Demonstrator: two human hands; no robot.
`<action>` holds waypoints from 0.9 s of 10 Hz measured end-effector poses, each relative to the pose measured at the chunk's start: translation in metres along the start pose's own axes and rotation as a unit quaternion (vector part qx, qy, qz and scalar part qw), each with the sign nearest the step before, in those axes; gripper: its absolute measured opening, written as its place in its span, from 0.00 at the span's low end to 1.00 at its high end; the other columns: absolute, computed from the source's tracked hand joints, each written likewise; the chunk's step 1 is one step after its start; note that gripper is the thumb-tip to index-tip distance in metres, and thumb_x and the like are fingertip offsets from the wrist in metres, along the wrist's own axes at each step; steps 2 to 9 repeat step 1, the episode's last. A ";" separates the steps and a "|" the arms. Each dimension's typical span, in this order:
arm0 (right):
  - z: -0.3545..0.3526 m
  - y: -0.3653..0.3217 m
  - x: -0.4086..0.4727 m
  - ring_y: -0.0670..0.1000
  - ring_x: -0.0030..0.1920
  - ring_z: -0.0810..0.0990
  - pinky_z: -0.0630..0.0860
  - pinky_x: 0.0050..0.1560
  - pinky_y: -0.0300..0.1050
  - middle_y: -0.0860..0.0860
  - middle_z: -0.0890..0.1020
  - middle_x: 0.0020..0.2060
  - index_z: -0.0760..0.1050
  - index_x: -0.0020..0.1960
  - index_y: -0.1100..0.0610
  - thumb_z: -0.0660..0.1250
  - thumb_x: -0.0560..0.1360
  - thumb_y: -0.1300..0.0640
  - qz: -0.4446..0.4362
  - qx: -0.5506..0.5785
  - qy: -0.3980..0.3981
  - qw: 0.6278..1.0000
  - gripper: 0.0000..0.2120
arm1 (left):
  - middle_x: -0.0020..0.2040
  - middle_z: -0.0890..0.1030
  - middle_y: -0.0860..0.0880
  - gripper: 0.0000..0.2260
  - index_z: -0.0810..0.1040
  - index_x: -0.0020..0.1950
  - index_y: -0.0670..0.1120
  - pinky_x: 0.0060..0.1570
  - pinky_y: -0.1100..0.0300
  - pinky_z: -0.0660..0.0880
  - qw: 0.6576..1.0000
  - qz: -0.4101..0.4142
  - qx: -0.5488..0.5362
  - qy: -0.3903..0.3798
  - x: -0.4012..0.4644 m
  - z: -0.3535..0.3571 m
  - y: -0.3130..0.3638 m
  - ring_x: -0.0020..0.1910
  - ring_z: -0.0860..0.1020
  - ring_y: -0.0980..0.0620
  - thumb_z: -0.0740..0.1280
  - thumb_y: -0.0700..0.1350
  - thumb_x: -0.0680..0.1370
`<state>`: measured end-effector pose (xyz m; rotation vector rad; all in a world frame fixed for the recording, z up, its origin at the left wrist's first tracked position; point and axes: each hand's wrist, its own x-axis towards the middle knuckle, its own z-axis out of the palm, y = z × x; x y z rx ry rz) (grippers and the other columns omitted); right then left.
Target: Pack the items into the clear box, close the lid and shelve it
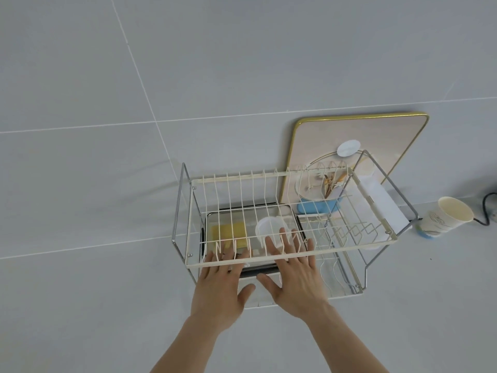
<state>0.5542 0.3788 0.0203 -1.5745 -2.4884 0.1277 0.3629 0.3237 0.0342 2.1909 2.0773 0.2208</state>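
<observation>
Two bare forearms reach in from the near edge toward a white wire dish rack (269, 211) standing on a pale grey surface (107, 305). The left hand (219, 289) lies flat, palm down, fingers spread and released, with its fingertips on the near edge of the clear box (250, 232). The right hand (291, 275) is likewise flat and released, grasping nothing, its fingers stretched over the box's lid under the near rail of the rack's upper tier.

The clear box sits on the lower level of the rack, toward the left, with its lid on and dark clips at its sides. Through the lid a yellow item (231, 234) shows on the left and a white rounded container (269, 228) on the right, just beyond the right hand's fingertips.

Farther right inside the rack, a blue bowl (314, 205) sits under a wire holder with some utensils (332, 184), too small to tell apart. Behind the rack a gold-rimmed tray (376, 135) leans upright against the grey tiled wall (215, 63). Well to the right, apart from the rack, a paper cup (443, 219) lies tilted on its side, its mouth facing right, with a dark cable (484, 211) just beyond it.
</observation>
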 end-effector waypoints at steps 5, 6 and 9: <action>-0.004 -0.016 -0.015 0.57 0.81 0.44 0.47 0.77 0.68 0.52 0.53 0.82 0.50 0.81 0.43 0.51 0.76 0.26 0.037 0.017 0.034 0.999 0.39 | 0.80 0.53 0.51 0.31 0.49 0.79 0.58 0.77 0.46 0.48 1.000 0.004 -0.004 0.016 -0.029 0.000 0.002 0.79 0.47 0.46 0.53 0.65 0.78; -0.004 -0.016 -0.015 0.57 0.81 0.44 0.47 0.77 0.68 0.52 0.53 0.82 0.50 0.81 0.43 0.51 0.76 0.26 0.037 0.017 0.034 0.999 0.39 | 0.80 0.53 0.51 0.31 0.49 0.79 0.58 0.77 0.46 0.48 1.000 0.004 -0.004 0.016 -0.029 0.000 0.002 0.79 0.47 0.46 0.53 0.65 0.78; -0.004 -0.016 -0.015 0.57 0.81 0.44 0.47 0.77 0.68 0.52 0.53 0.82 0.50 0.81 0.43 0.51 0.76 0.26 0.037 0.017 0.034 0.999 0.39 | 0.80 0.53 0.51 0.31 0.49 0.79 0.58 0.77 0.46 0.48 1.000 0.004 -0.004 0.016 -0.029 0.000 0.002 0.79 0.47 0.46 0.53 0.65 0.78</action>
